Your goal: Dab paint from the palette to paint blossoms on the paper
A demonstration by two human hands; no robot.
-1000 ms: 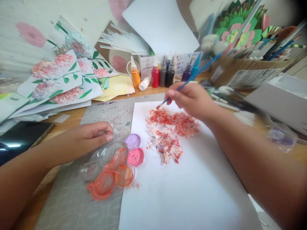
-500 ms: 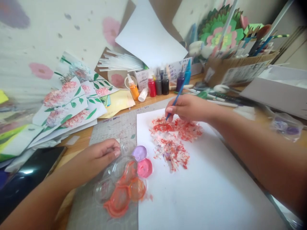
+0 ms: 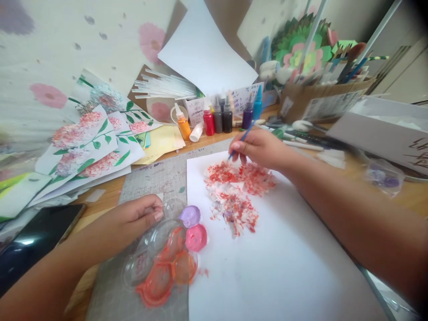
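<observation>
Right hand (image 3: 257, 149) pinched brush (image 3: 247, 132) low; light dabs likely suited red blooms (image 3: 237, 209). Left hand (image 3: 135, 219) curled at palette (image 3: 159, 234); grip unclear.

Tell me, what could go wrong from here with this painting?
The palette overlaps the paper beside a reddish smudge; if it slides, it could leave more marks.

The right hand, holding the brush, is low over the red patches; if that paint is wet, the hand might smear it.

The phone lies close to the left forearm, so a careless sweep could bump it.
</observation>
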